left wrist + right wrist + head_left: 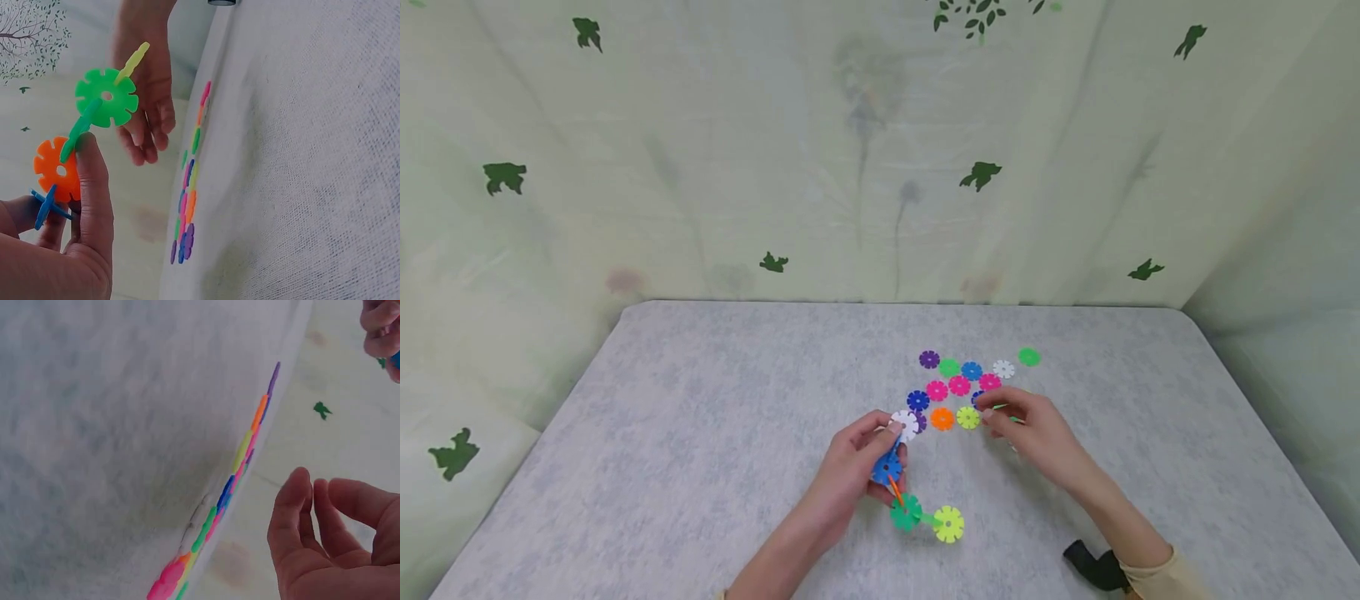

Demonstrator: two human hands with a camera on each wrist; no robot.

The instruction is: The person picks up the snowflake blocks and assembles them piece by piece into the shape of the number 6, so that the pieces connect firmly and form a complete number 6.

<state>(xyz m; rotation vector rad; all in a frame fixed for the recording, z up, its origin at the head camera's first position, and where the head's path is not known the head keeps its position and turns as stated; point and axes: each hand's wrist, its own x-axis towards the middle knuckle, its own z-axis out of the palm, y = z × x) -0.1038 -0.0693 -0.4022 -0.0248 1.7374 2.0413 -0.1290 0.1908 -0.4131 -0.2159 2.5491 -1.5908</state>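
Note:
My left hand (848, 462) pinches a chain of slotted plastic discs, the kind that interlock. Its white disc (904, 425) is at the top by the thumb, with a blue disc (886, 468) below it. An orange disc (53, 164), green discs (107, 97) and a yellow disc (950, 524) follow along the chain. My right hand (1039, 435) hovers over the right part of the loose discs, fingers bent. In the right wrist view, nothing shows between its thumb and fingertips (299, 481). Close below those fingers lies a dark blue disc, partly hidden in the head view.
Loose discs lie flat on the grey table (737, 400), among them an orange disc (942, 418), a lime disc (967, 417) and several pink ones. A green disc (1029, 357) lies farthest right. A black curved object (1093, 567) is by the right forearm. Patterned curtains (700, 167) surround the table.

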